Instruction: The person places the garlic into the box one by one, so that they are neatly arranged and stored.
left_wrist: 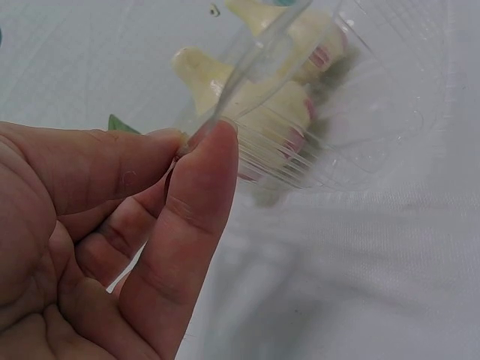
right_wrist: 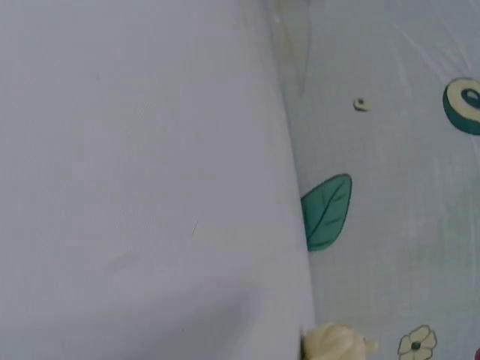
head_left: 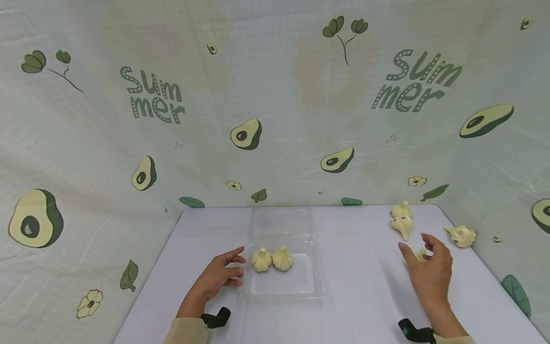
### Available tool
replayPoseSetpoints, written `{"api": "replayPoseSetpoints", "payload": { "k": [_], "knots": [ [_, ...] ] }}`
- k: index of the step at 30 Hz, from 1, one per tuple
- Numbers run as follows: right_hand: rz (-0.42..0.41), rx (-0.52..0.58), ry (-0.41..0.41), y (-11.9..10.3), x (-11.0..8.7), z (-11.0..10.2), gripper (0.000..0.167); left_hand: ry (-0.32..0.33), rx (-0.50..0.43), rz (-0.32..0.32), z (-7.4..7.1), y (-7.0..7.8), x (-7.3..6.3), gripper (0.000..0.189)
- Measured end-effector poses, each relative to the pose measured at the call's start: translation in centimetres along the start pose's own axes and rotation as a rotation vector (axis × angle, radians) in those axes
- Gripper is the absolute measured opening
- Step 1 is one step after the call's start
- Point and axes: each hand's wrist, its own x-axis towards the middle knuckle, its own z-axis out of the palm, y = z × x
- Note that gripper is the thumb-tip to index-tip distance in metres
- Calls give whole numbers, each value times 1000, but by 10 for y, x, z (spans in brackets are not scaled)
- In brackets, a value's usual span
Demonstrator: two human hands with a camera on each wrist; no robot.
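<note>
We see a clear plastic box (head_left: 296,290) lying open on the white desk (head_left: 352,272), its lid (head_left: 281,222) folded back toward the cloth wall (head_left: 283,86). Two garlic bulbs (head_left: 282,259) sit side by side in the box, toward its left rear. The left hand (head_left: 219,274) is at the box's left edge, and in the left wrist view we see its thumb and forefinger pinching the plastic rim. The right hand (head_left: 431,276) is well to the right, thumb and forefinger parted around a partly hidden bulb (head_left: 421,256); we cannot tell whether it grips that bulb. Beyond it we see a close pair of bulbs (head_left: 402,224), and another single bulb (head_left: 461,236) lies near the desk's right edge.
</note>
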Motion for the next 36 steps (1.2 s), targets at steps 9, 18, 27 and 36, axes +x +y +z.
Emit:
{"api": "replayPoseSetpoints", "payload": {
  "k": [9,18,27,36],
  "knots": [
    [122,-86,-101,38,16,-10,73,3,-3,-6,0,-2,2,73],
    [270,-173,-294,60,26,-6,95,17,2,-13,1,-1,2,73],
    [275,-203,-315,69,30,0,93,18,3,-7,2,0,1,73],
    [259,-219,-361,70,31,1,84,19,3,-4,2,1,0,73]
  ]
}}
